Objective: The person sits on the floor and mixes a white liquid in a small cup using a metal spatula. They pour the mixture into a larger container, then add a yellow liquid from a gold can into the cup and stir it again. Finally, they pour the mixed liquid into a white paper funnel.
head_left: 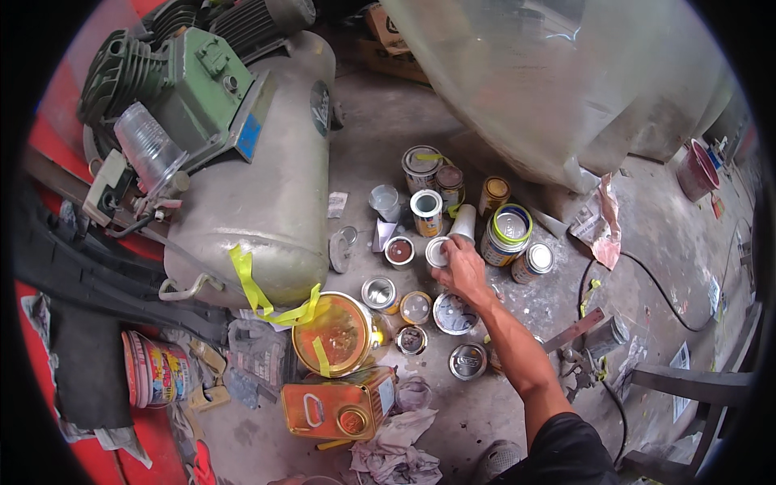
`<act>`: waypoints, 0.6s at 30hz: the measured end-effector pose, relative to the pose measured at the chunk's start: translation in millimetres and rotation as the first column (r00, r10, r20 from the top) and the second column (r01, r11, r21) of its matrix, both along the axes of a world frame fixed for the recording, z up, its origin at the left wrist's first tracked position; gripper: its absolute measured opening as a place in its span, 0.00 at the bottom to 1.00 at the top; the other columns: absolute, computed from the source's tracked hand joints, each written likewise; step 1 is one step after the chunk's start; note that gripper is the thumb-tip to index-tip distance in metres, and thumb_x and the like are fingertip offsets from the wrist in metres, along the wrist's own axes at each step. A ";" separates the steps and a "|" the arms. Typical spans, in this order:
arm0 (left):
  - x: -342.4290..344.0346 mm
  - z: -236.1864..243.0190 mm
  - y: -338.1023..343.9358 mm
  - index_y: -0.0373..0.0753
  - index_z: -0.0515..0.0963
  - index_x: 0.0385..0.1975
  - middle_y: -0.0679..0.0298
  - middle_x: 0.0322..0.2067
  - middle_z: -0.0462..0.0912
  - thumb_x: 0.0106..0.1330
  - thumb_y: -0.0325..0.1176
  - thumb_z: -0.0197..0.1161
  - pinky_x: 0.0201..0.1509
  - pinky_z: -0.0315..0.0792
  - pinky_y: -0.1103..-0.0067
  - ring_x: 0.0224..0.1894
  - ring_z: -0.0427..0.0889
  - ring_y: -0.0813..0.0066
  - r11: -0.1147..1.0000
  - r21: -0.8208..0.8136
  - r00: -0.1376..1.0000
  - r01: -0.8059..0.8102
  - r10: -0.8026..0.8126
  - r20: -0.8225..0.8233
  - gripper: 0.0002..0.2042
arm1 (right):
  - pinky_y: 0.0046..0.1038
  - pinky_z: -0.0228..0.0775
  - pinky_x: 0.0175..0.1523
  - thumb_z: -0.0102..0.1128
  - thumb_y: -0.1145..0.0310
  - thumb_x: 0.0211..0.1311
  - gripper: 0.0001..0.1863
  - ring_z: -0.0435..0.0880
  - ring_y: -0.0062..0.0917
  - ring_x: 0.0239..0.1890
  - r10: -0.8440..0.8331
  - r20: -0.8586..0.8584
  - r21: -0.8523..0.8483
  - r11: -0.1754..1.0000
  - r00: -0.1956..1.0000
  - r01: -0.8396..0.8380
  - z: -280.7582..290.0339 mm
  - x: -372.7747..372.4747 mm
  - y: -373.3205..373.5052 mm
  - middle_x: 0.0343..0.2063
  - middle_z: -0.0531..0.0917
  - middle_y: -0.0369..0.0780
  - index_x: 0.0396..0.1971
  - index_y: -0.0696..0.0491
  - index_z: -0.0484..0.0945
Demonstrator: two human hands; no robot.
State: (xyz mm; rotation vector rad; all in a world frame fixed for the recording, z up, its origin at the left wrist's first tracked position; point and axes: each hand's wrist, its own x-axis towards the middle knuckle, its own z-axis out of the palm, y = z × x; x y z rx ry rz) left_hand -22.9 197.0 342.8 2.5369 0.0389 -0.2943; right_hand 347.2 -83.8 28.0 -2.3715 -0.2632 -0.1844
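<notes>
Well, the right hand [464, 271] is reaching down over the concrete floor [368, 121], its fingers bent and partly spread at the right side of a small pale-topped can [436, 252]. They seem to touch its rim, though I can't tell whether they grip it. The can sits among a cluster of tins, on the stretch of floor between the edge beside the air compressor [250, 194] and the edge under the hanging plastic sheet [517, 65]. It looks upright, its round top facing the ceiling and its long axis running up from the floor (the wide lens makes every tin here seem to lean a little).

To its left is an open tin of reddish-brown paint [398, 252]; behind it stands an open tin with a pale rim [427, 210]. Just beyond the fingers, a white tapered cup [463, 221] slants away, its long axis running from near the hand toward the far right. I can't make out the left hand, so its state I can't tell.
</notes>
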 end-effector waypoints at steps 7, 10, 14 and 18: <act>-0.4 0.0 -1.1 0.30 0.72 0.62 0.46 0.48 0.83 0.50 0.34 0.83 0.54 0.80 0.61 0.49 0.85 0.47 0.999 0.039 1.000 -0.005 0.005 -0.005 0.38 | 0.46 0.77 0.58 0.80 0.66 0.41 0.28 0.79 0.53 0.57 -0.070 0.032 -0.030 0.997 0.997 0.071 19.3 -0.6 0.5 0.53 0.81 0.53 0.46 0.57 0.81; 2.5 -0.7 -0.9 0.30 0.72 0.62 0.45 0.49 0.82 0.50 0.34 0.83 0.54 0.80 0.61 0.50 0.85 0.47 1.000 0.027 1.000 0.008 -0.007 -0.007 0.38 | 0.46 0.76 0.60 0.79 0.66 0.43 0.29 0.79 0.53 0.58 -0.034 0.035 -0.028 0.999 0.999 0.035 5.0 1.1 0.5 0.57 0.79 0.55 0.48 0.59 0.80; 3.5 -1.9 2.1 0.30 0.72 0.62 0.43 0.50 0.81 0.50 0.34 0.83 0.53 0.80 0.62 0.49 0.84 0.45 0.994 0.032 0.994 0.100 -0.101 0.031 0.38 | 0.45 0.72 0.66 0.77 0.64 0.50 0.28 0.75 0.55 0.63 0.008 -0.001 -0.024 1.000 1.000 -0.008 -11.0 3.1 10.9 0.65 0.72 0.59 0.49 0.60 0.79; -5.8 -10.0 11.0 0.30 0.73 0.62 0.45 0.50 0.81 0.50 0.34 0.83 0.53 0.80 0.62 0.49 0.84 0.46 0.951 0.128 0.943 0.280 -0.298 0.148 0.38 | 0.47 0.72 0.67 0.75 0.58 0.56 0.30 0.73 0.57 0.65 0.071 0.014 -0.093 0.993 0.997 -0.070 -24.1 5.3 17.4 0.68 0.68 0.62 0.53 0.61 0.78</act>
